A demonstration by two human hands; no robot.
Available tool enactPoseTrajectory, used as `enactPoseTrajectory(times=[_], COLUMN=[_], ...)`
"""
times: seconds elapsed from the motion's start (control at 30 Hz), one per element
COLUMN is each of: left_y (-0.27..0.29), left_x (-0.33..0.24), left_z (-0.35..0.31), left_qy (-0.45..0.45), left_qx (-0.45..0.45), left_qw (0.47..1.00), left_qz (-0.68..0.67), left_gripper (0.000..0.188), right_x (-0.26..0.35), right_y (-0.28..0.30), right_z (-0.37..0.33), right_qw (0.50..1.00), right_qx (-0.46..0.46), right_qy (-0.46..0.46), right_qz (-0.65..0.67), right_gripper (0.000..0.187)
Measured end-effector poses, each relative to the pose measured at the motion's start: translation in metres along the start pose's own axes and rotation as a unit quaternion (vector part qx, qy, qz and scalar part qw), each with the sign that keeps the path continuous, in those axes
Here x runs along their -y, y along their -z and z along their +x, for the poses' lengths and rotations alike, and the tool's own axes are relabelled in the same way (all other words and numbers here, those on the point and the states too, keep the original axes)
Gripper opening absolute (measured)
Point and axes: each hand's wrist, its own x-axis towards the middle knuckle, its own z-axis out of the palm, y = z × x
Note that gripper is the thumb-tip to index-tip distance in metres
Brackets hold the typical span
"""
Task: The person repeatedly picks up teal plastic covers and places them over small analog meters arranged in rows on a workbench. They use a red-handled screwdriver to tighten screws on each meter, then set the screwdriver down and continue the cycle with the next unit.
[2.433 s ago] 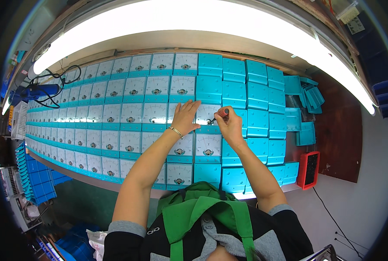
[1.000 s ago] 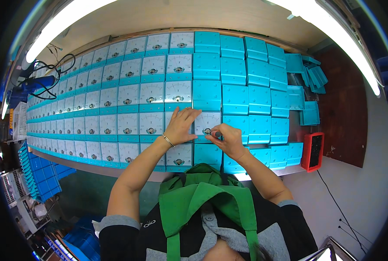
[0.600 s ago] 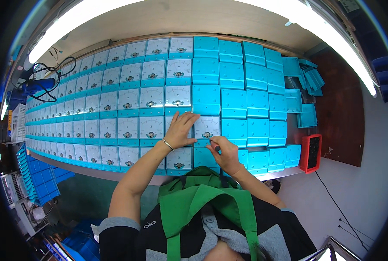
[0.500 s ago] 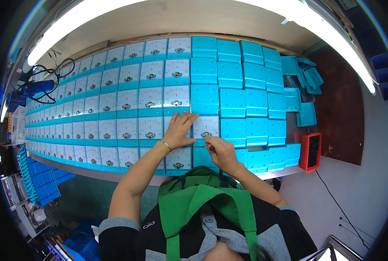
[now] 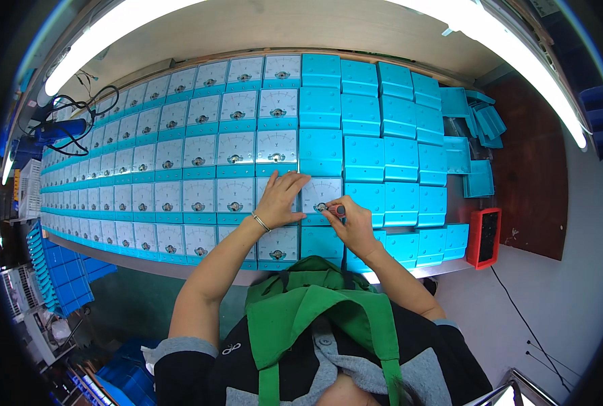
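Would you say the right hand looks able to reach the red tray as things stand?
Probably yes: the path over the teal housings to the red tray looks unobstructed. The right hand holds a red-handled tool, though, so grasping may mean setting that down first.

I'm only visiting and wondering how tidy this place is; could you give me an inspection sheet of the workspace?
Surface: workbench, largely covered by rows of dialled meters and teal housings.
Things in hand: red-handled tool at a white-dialled meter; exact contact unclear.
Clutter: loose teal pieces at right; red tray, dark contents unidentifiable.
Hands: left hand spread at that meter's left side; right hand grips the tool.
Cables: looped black cable beside a blue object, left.
Surroundings: light tubes above; blue crates at left.
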Motion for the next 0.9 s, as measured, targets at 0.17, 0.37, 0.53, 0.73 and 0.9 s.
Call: enactPoseTrajectory(times=[0.17, 0.37, 0.53, 0.73, 0.9], left_y=[0.000, -0.002, -0.001, 0.001, -0.002], left_x=[0.000, 0.002, 0.001, 0.000, -0.001], left_z=[0.001, 0.000, 0.001, 0.001, 0.000], left_qy=[0.002, -0.001, 0.000, -0.003, -0.001], left_qx=[0.004, -0.002, 0.000, 0.001, 0.002], left_qw=[1.000, 1.000, 1.000, 1.000, 1.000], left_qz=[0.005, -0.001, -0.003, 0.001, 0.004], left_gripper=[0.091, 0.091, 0.090, 0.089, 0.089], right_x=[0.003, 0.006, 0.007, 0.005, 0.003], right_y=[0.002, 0.004, 0.002, 0.010, 0.011], right_z=[0.001, 0.002, 0.002, 0.010, 0.010], right_qw=[1.000, 0.999, 0.998, 0.992, 0.988], right_qx=[0.017, 0.034, 0.030, 0.041, 0.059], right_qy=[-0.010, -0.005, -0.046, -0.085, -0.095], right_qz=[0.000, 0.010, 0.023, 0.083, 0.104], right_gripper=[0.020, 0.018, 0.016, 0.014, 0.015])
